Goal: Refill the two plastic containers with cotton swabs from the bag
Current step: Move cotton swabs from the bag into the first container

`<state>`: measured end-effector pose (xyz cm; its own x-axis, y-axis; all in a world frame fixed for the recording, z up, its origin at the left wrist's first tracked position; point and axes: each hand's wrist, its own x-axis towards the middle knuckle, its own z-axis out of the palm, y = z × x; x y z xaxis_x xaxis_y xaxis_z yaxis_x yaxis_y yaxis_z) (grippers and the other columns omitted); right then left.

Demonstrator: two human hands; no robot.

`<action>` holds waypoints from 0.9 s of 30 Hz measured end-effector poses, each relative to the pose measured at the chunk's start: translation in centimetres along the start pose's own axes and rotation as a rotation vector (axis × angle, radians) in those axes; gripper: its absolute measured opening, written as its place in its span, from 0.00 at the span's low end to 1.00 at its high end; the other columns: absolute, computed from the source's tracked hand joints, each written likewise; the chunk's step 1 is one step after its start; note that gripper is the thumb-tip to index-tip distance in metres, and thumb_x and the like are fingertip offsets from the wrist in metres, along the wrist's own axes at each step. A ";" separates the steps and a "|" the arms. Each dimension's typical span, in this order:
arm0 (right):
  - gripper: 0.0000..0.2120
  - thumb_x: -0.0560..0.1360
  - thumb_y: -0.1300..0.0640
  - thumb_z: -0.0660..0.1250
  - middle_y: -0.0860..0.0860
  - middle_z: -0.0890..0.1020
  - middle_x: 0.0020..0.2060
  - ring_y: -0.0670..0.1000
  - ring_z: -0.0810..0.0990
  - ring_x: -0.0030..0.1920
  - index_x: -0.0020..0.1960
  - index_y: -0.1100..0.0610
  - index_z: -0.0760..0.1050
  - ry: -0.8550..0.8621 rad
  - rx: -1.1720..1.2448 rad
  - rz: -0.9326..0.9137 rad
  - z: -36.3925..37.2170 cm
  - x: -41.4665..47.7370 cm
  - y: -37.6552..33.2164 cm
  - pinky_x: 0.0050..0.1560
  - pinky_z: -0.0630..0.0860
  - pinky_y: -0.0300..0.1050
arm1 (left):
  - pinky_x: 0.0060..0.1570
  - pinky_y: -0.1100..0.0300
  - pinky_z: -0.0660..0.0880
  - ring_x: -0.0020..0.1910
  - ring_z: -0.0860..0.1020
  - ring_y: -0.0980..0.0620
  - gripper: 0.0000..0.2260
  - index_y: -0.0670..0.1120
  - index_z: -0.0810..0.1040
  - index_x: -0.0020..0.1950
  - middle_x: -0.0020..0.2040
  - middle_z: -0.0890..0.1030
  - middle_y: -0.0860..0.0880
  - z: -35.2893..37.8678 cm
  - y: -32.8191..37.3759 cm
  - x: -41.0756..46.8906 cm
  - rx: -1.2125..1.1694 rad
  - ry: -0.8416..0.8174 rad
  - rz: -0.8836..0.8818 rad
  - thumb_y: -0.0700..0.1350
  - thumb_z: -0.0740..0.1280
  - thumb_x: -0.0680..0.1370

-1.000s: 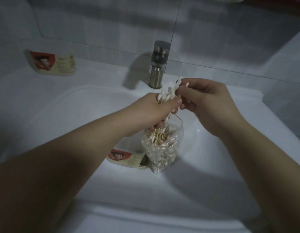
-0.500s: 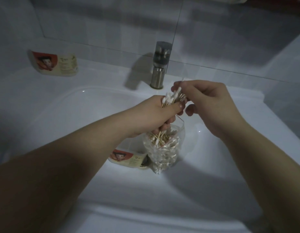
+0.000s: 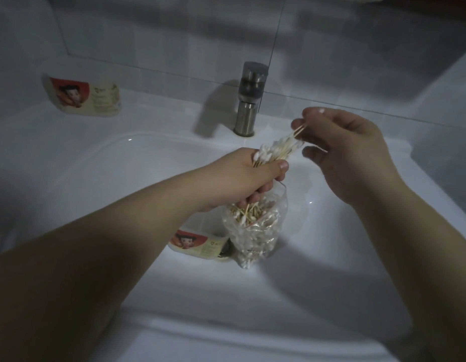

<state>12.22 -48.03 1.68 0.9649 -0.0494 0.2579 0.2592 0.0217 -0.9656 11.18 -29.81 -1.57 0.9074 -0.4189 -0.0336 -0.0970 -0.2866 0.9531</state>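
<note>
Two fills remain, by judgement: neither the ledge container [image 3: 83,96] nor the basin container [image 3: 198,242], just beside the bag [image 3: 255,231], shows swabs. A swab bundle [image 3: 273,152] is gripped by the left hand [image 3: 242,178]; its ends are pinched by the right hand [image 3: 341,152].

A white sink [image 3: 96,178] fills the dim scene, a steel tap [image 3: 249,100] on its far rim. Pale tiled wall [image 3: 174,35] behind; light pools in the basin.

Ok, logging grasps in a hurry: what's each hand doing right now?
Left hand: grips a bundle of cotton swabs above the bag.
Right hand: pinches a few swab sticks at the bundle's far end.
</note>
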 end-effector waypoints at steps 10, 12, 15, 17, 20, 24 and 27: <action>0.07 0.78 0.61 0.72 0.55 0.88 0.42 0.53 0.86 0.43 0.55 0.56 0.82 0.062 -0.125 -0.057 0.2 -0.1 0.5 0.40 0.78 0.43 | 0.27 0.64 0.71 0.29 0.75 0.55 0.12 0.43 0.79 0.57 0.47 0.88 0.47 -0.1 0.2 0.3 -0.203 0.168 0.066 0.50 0.61 0.86; 0.07 0.77 0.60 0.73 0.53 0.88 0.41 0.53 0.87 0.43 0.54 0.53 0.83 0.042 -0.190 -0.065 0.8 -0.3 1.0 0.41 0.78 0.44 | 0.27 0.65 0.70 0.30 0.75 0.55 0.13 0.42 0.79 0.58 0.47 0.88 0.46 0.0 0.2 0.2 -0.202 0.138 0.060 0.50 0.61 0.85; 0.05 0.77 0.60 0.73 0.53 0.88 0.42 0.54 0.87 0.44 0.53 0.55 0.84 0.032 -0.199 -0.058 1.5 -0.5 1.4 0.45 0.83 0.51 | 0.27 0.65 0.70 0.29 0.74 0.56 0.09 0.44 0.79 0.55 0.39 0.85 0.49 0.2 0.1 0.2 -0.192 0.104 0.049 0.48 0.62 0.85; 0.06 0.79 0.58 0.70 0.52 0.88 0.43 0.52 0.88 0.45 0.55 0.54 0.84 0.001 -0.219 -0.053 1.6 -0.6 1.7 0.47 0.83 0.51 | 0.27 0.65 0.70 0.28 0.73 0.57 0.09 0.45 0.79 0.51 0.32 0.80 0.52 0.2 0.1 0.2 -0.218 0.131 0.044 0.47 0.62 0.85; 0.10 0.80 0.53 0.70 0.50 0.88 0.46 0.49 0.87 0.48 0.60 0.52 0.82 -0.076 -0.279 -0.028 1.5 -0.7 1.5 0.46 0.82 0.47 | 0.28 0.65 0.70 0.28 0.72 0.57 0.10 0.45 0.78 0.50 0.31 0.75 0.52 0.2 0.3 0.4 -0.340 0.213 0.042 0.46 0.61 0.86; 0.09 0.74 0.45 0.75 0.47 0.86 0.36 0.42 0.81 0.36 0.44 0.50 0.86 -0.330 -0.634 -0.004 1.2 -1.4 0.6 0.38 0.75 0.35 | 0.32 0.62 0.72 0.28 0.73 0.56 0.09 0.45 0.76 0.50 0.31 0.74 0.51 -0.1 0.8 0.8 -0.523 0.331 0.072 0.45 0.60 0.86; 0.10 0.73 0.48 0.76 0.53 0.84 0.33 0.48 0.76 0.33 0.37 0.52 0.85 -0.439 -0.763 -0.012 1.4 -1.8 0.6 0.35 0.70 0.38 | 0.31 0.64 0.71 0.30 0.73 0.56 0.08 0.45 0.75 0.51 0.32 0.72 0.51 -0.2 0.9 0.7 -0.572 0.312 0.087 0.46 0.59 0.86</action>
<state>10.75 -46.51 0.66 0.9321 0.3462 0.1063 0.3218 -0.6572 -0.6815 11.79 -30.23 -0.69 0.9904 -0.1257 0.0573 -0.0206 0.2763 0.9609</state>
